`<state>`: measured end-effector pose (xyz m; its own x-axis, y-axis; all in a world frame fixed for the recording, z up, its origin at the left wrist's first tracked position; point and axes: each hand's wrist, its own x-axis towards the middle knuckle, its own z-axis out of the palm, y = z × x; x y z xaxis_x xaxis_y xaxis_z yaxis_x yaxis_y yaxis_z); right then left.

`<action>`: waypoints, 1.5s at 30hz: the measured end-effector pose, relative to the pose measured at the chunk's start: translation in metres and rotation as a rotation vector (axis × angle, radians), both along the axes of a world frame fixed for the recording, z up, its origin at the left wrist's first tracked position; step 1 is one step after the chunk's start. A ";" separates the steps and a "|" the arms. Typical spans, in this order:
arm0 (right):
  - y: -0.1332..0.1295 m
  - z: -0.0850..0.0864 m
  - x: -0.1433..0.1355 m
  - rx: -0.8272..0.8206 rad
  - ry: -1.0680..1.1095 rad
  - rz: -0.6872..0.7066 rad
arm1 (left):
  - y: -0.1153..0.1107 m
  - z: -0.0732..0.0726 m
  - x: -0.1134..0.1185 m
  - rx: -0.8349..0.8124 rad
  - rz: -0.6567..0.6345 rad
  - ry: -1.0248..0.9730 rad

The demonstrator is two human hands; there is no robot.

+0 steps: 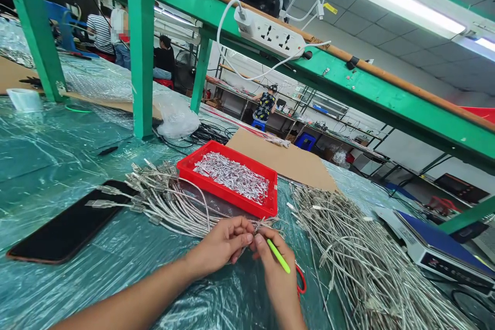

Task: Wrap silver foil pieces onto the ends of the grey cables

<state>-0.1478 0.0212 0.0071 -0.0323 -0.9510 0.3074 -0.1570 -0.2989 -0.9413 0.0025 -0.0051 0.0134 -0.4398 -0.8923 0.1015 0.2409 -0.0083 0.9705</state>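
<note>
My left hand is closed, its thumb and fingers pinching the end of a silver-grey cable; the tip is too small to make out. Against those fingertips, my right hand is closed too, with a lime-green stick-like tool handle lying between thumb and forefinger. The tool's working end is hidden. Just beyond both hands is a red tray of many small shiny metal pieces. A bundle of braided cables with clear-covered plugs lies to the left. Beside my right wrist shows a red loop handle, partly hidden.
A large heap of cables spreads at right, next to a scale. A black phone lies at left. Cardboard is behind the tray. A green shelf frame carries a power strip. Several people sit farther back.
</note>
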 end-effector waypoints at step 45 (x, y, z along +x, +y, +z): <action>0.011 0.014 -0.004 -0.184 0.100 -0.040 | 0.002 0.003 0.003 -0.081 0.086 -0.135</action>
